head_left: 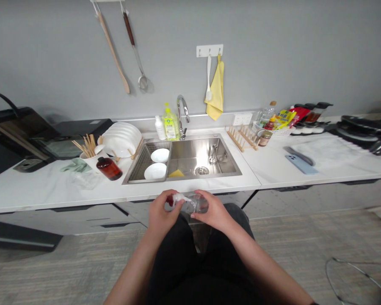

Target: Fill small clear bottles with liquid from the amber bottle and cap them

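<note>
Left hand (163, 210) pinching the white cap (179, 197), right hand (211, 208) wrapped round the clear bottle (195, 203), looks light and slippery, best held by the body

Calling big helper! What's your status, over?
Left hand pinching white piece at clear plastic bottle. Right hand wrapped round bottle. White counter edge just ahead, over.

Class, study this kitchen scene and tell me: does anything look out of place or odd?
Yes: a thin wire loop lies on the floor at lower right, apart from everything else, so it looks dropped. A phone on the counter also seems a little out of place among the kitchen things.
</note>
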`<state>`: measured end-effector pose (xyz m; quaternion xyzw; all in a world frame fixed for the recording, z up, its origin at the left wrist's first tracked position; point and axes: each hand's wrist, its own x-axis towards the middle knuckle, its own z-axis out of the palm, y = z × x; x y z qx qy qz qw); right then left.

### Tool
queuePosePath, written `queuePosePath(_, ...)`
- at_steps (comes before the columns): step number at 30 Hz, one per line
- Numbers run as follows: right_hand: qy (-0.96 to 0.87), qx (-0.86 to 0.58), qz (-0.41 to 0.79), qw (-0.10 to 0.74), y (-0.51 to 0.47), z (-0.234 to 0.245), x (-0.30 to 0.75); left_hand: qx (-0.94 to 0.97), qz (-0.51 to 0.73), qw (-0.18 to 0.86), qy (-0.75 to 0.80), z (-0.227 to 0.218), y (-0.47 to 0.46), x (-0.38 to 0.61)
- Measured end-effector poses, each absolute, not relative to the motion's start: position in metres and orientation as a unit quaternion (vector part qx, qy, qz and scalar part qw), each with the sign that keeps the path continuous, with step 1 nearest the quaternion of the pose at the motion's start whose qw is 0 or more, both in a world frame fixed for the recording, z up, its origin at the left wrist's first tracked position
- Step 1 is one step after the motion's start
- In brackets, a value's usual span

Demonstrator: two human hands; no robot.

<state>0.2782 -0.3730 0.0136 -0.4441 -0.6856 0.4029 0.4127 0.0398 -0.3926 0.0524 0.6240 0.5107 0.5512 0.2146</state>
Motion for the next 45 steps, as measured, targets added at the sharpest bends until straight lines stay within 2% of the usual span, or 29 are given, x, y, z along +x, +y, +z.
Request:
queuePosePath(3, -0.692, -0.439, 0.405, 0.406, -0.370, 0.014, 0.280, 0.666, 0.527, 0.178, 0.497, 0.055, -0.396, 0.031)
queuePosePath(6, -0.694, -0.438, 0.403, 0.406, -0.363, 0.008, 0.282, 0.636, 0.541, 0.224, 0.502, 0.051, -0.391, 0.020)
queuePosePath(11, -0.689, -0.461, 0.352, 0.434, -0.336, -0.011, 0.294, 0.477, 0.621, 0.327, 0.529, 0.027, -0.367, -0.020)
queuePosePath(15, -0.678, -0.458, 0.339, 0.465, -0.308, -0.028, 0.318, 0.352, 0.668, 0.339, 0.561, 0.011, -0.354, -0.083)
queuePosePath(18, -0.690, -0.464, 0.327, 0.449, -0.292, -0.036, 0.337, 0.328, 0.664, 0.293, 0.605, 0.004, -0.348, -0.137)
queuePosePath(22, -0.718, -0.453, 0.322, 0.419, -0.277, -0.035, 0.349, 0.321, 0.584, 0.173, 0.725, 0.001, -0.335, -0.193)
queuePosePath(27, -0.739, -0.462, 0.307, 0.383, -0.268, -0.023, 0.349, 0.317, 0.497, 0.082, 0.804, 0.004, -0.322, -0.231)
queuePosePath(34, -0.730, -0.470, 0.318, 0.381, -0.263, -0.027, 0.351, 0.282, 0.391, -0.027, 0.875, -0.007, -0.339, -0.271)
queuePosePath(45, -0.716, -0.495, 0.302, 0.389, -0.261, -0.039, 0.349, 0.233, 0.346, -0.048, 0.908, -0.008, -0.301, -0.277)
